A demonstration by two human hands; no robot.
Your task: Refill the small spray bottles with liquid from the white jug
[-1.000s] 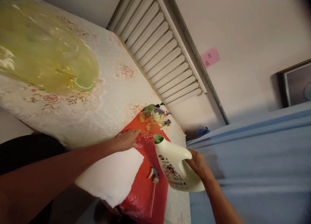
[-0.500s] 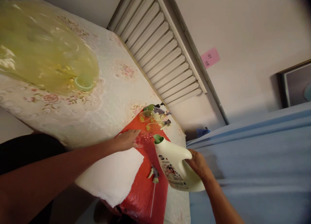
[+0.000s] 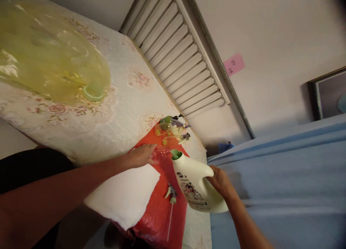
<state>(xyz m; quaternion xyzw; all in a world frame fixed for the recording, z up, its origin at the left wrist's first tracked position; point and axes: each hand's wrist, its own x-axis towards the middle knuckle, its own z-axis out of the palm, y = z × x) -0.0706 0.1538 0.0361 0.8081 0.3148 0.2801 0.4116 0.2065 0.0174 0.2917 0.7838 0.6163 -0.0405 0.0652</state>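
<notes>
My left hand (image 3: 143, 155) is closed on a clear spray bottle (image 3: 159, 155) without its top, which looks reddish against the red cover. In my right hand (image 3: 218, 180) is a large cream jug (image 3: 194, 184), gripped by its handle and tilted. The jug's green spout (image 3: 176, 154) sits right at the bottle's neck; whether liquid runs between them I cannot tell. A grey and white trigger sprayer (image 3: 172, 194) with its thin tube lies on the red plastic cover (image 3: 151, 220). White paper towel (image 3: 127, 195) lies under my left forearm.
Other spray bottles (image 3: 173, 139) stand at the cover's far end. A big yellow plastic bag (image 3: 54, 58) rests on the floral tablecloth (image 3: 129, 112). The slatted rack (image 3: 178, 50) runs along the wall, and blue fabric (image 3: 278, 177) hangs on the right.
</notes>
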